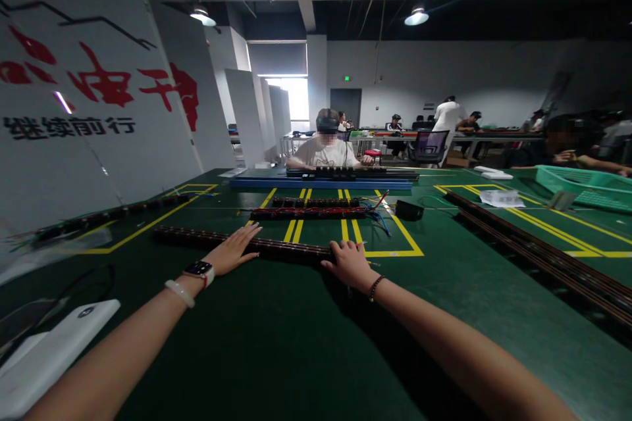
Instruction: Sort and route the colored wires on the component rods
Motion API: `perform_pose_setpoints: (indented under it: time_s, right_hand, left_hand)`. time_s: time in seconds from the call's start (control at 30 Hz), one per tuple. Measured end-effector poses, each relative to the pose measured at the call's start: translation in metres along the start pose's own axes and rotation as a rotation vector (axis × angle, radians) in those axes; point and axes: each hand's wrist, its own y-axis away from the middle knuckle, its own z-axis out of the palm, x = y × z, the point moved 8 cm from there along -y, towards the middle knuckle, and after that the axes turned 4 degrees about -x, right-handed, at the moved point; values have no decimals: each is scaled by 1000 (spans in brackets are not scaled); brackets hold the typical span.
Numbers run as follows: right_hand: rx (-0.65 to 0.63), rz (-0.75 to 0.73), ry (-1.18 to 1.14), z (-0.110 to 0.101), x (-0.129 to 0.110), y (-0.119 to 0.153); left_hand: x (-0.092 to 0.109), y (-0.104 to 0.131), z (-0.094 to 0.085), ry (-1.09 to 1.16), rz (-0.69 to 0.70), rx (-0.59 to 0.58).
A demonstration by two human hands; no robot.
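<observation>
A long dark bar of narrow strips (291, 249) with small light dots along it lies crosswise on the green table in front of me. My left hand (231, 251), with a watch and a pale bangle on the wrist, rests across it with fingers stretched out flat. At the bar's right end my right hand (351, 264) has its fingers curled over the top; a beaded bracelet is on that wrist. Just beyond lie two shorter dark assemblies, the nearer a red-and-black one (309, 213) with loose coloured wires (381, 218) at its right end. A small black box (409, 210) sits beside the wires.
Yellow tape lines (395, 253) mark the green table (296, 355). More long dark strips (538, 253) lie at right, near a green basket (585, 185). Blue bars (320, 184) lie at the far edge before a seated person (326, 148). A white phone-like object (64, 348) is at lower left.
</observation>
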Motion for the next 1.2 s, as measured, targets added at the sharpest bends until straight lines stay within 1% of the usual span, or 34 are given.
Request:
perform_pose_setpoints:
  time_s: [0.13,0.23,0.37,0.53,0.67,0.8,0.93,1.07,1.13,1.2]
  right_hand:
    - [87,-40,25,-4,6,-1]
    - [88,-66,33,-8,24,-9]
    - [76,-44,56,-13,66,-29]
    - [34,26,124,-13,131,-59]
    - [33,65,135,-15,174,-73]
    - [38,119,145,-12,205,-74]
    - [67,168,147,-5,222,-70]
    - [99,210,139,1,223,-69]
    - [110,213,135,-1,220,-69]
    - [123,190,134,-11,219,-67]
  left_hand:
    - [-3,-4,7,2,-22,-27]
    - [2,-9,5,-6,19,-15]
    - [9,-24,-4,-35,56,77]
    - [11,-57,-10,-97,76,142]
    - [11,-82,-3,-128,55,113]
    - [14,-106,8,-144,54,71]
    - [14,-128,17,-121,29,81]
    - [10,-144,27,-103,5,110]
    - [6,-149,32,-96,-1,138]
    - [0,-153,38,-89,0,151]
